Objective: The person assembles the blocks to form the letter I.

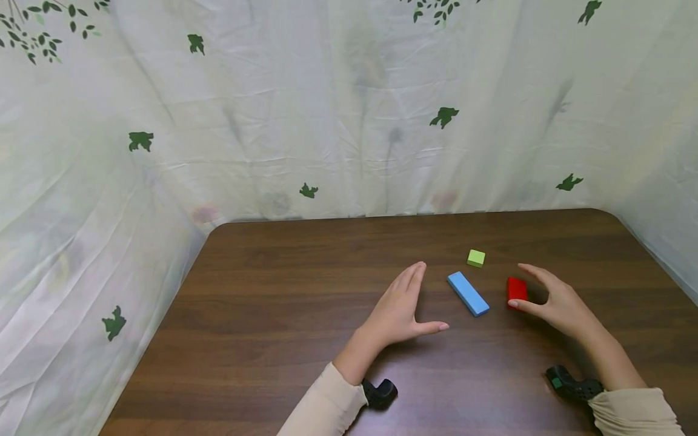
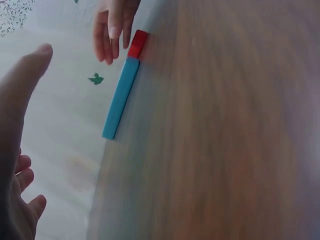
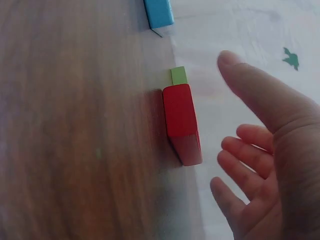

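Head view shows the red block [image 1: 516, 290] lying on the desk [image 1: 283, 315], right of centre, with the right hand [image 1: 558, 303] cupped around its right side. That hand's fingers [image 1: 537, 274] are spread and gently curved, the thumb tip [image 1: 515, 304] right at the block's near edge; whether it actually touches cannot be told. In the right wrist view the red block [image 3: 181, 122] lies just clear of the open palm [image 3: 280, 170], with a gap between it and the fingers [image 3: 240, 150], so the hand grips nothing.

Just left of the red block lies one blue block [image 1: 468, 293], long and flat, set at a slant. The left hand [image 1: 400, 312] rests on its edge on the desk to the left of this block, fingers straight and close together, thumb [image 1: 433, 327] stuck out toward the right; it holds nothing and stands near the blue block without touching it. The left wrist view shows the blue block [image 2: 121, 97] end-on with the red block [image 2: 137, 44] beyond it and the right hand's fingers [image 2: 111, 35] hanging over the far end.

Behind the two, nearer the desk's far edge, sits one small green cube [image 1: 476, 258], apart from both hands. That makes three blocks: one red, one blue, one green.

Each wrist wears a black camera mount [image 1: 379, 392] below a beige sleeve [image 1: 327, 409]. A pale curtain [image 1: 327, 121] printed with green leaves hangs round the desk on the far and both lateral sides. Nothing lies between either hand and the blocks.
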Motion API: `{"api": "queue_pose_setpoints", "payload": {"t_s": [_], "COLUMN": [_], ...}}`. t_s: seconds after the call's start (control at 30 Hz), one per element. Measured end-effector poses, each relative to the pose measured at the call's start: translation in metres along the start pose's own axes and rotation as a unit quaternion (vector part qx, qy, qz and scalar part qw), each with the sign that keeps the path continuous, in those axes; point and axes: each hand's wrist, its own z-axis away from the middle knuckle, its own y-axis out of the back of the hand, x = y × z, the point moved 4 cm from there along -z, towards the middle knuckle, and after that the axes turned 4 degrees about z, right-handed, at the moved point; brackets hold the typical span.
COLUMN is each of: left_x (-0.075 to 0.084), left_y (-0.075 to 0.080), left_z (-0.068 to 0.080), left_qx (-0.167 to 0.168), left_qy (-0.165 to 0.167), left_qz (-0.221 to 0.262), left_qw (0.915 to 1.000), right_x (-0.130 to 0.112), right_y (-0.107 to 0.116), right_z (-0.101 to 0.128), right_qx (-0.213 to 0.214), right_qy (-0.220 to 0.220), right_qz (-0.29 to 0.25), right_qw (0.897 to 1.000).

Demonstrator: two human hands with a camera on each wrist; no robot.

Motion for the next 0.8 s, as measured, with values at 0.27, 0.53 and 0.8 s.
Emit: {"api": "queue_pose_setpoints", "payload": {"t_s": [0.27,0.53,0.8], "left_x": [0.007,0.012,0.015], "left_y": [-0.012,-0.026,-0.037], "left_z": [-0.007,-0.014,-0.019], "left_qx": [-0.013,-0.017,-0.015], "left_qy": [0.017,0.038,0.059], "left_qz": [0.014,0.047,0.078], "left_qw": [0.9997,0.9980,0.9951], "right_x": [0.009,0.018,0.020], "right_y": [-0.005,-0.010,-0.010], "right_z": [0.001,0.001,0.002], "right_qx": [-0.005,-0.016,-0.020], "right_qy": [0.001,-0.009,-0.016], "right_qz": [-0.013,-0.037,-0.054], "right_qw": [1.000,0.999,0.998]}}
